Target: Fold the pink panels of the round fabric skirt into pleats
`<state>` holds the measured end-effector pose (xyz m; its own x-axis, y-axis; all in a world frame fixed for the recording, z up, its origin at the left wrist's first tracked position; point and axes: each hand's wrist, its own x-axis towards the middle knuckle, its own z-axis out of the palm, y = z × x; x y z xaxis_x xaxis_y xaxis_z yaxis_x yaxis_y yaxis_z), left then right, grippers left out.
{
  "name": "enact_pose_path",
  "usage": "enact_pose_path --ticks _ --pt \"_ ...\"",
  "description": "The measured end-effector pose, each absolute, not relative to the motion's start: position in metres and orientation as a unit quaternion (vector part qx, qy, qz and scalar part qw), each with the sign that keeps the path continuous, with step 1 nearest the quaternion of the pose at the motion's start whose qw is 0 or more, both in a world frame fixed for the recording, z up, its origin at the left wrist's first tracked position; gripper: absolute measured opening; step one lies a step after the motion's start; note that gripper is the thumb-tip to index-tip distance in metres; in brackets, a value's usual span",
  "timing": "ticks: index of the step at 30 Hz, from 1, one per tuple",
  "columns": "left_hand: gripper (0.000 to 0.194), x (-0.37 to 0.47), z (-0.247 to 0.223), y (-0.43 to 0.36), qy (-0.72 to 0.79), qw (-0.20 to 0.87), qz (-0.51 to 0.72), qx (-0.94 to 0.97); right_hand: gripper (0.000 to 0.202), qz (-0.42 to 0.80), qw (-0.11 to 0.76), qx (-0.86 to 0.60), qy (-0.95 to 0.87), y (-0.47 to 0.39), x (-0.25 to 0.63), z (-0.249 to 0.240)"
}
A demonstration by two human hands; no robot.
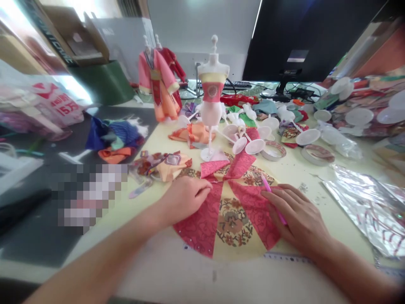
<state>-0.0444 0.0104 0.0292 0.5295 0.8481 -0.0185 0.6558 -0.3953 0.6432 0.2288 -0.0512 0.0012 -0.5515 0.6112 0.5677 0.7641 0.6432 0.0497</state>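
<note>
A round doll skirt [234, 223] of red and flowered cream panels lies spread on the table in front of me. My left hand [186, 196] is closed over its left side, thumb and forefinger pinched at the inner edge near the centre. Its other fingers are curled out of sight. In my right hand [294, 215] is a pink pen [266, 184], its pale tip pointing up and away over the skirt's right side. That hand rests on the right red panel. Beyond the skirt stands a small white mannequin [214, 67] wearing a cream and red top.
Dressed doll forms [156, 84] stand at the back left. Fallen white stands and cloth scraps lie behind the skirt, with tape rolls [317, 155] to their right. A silvery plastic sheet [363, 211] lies at right. A ruler [284, 257] shows under the skirt. Monitors [297, 38] stand behind.
</note>
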Motion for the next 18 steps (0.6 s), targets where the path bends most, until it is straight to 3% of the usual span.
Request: enact_pose_path --ticks 4,6,10,18 --pt "0.03 -0.033 0.032 -0.004 0.438 0.68 0.243 0.536 0.032 -0.096 0.324 -0.369 -0.866 -0.052 0.227 0.005" --pt "0.03 -0.029 0.032 -0.008 0.403 0.776 0.272 0.402 0.034 -0.074 0.335 -0.346 -0.873 -0.053 0.223 0.01" --pt "0.031 -0.026 0.03 -0.008 0.356 0.833 0.299 0.299 0.031 -0.036 0.347 -0.291 -0.891 -0.055 0.208 0.026" --pt "0.046 -0.023 0.017 -0.005 0.338 0.846 0.301 0.28 0.029 0.034 0.359 -0.256 -0.897 -0.061 0.188 0.024"
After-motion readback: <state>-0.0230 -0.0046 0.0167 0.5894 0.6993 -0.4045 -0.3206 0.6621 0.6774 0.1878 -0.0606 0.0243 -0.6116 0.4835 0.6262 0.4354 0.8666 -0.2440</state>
